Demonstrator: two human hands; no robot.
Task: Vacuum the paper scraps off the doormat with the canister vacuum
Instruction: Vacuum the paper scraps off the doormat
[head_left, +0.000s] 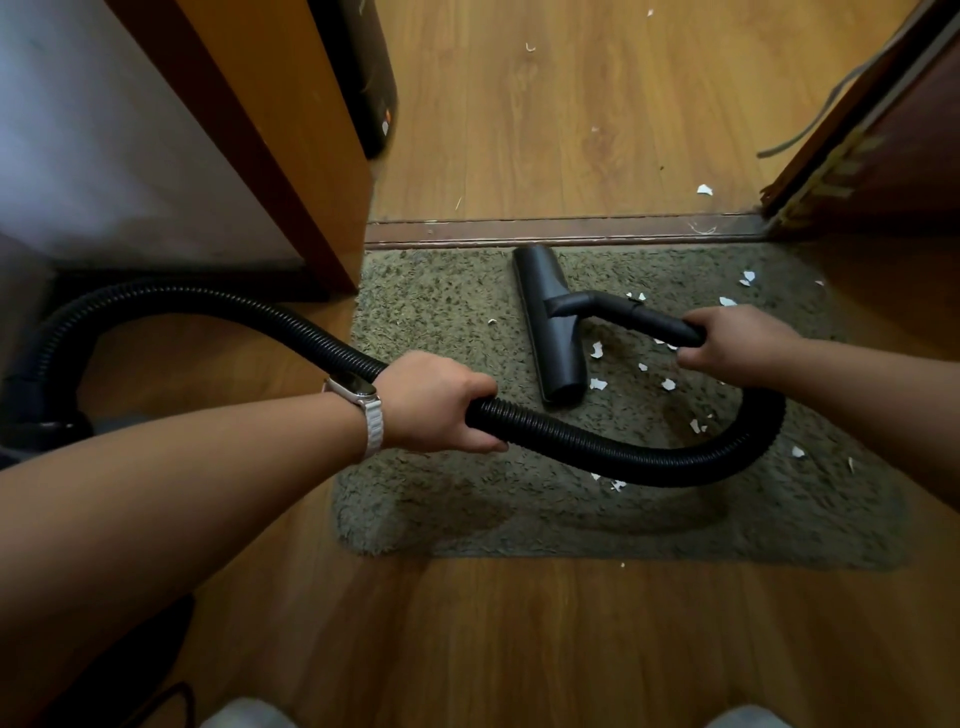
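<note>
A grey-green shaggy doormat lies on the wood floor before a door threshold. Several white paper scraps are strewn over its right half. A black floor nozzle rests flat on the mat's middle, lengthwise away from me. My right hand grips the black wand tube just behind the nozzle. My left hand, with a white watch on the wrist, is closed around the black ribbed hose, which loops over the mat to the wand. The canister is a dark shape at the left edge, mostly hidden.
A wooden cabinet side stands at the left, close to the mat's corner. A brown threshold strip runs along the mat's far edge. An open door is at the right. More scraps lie on the floor beyond the threshold.
</note>
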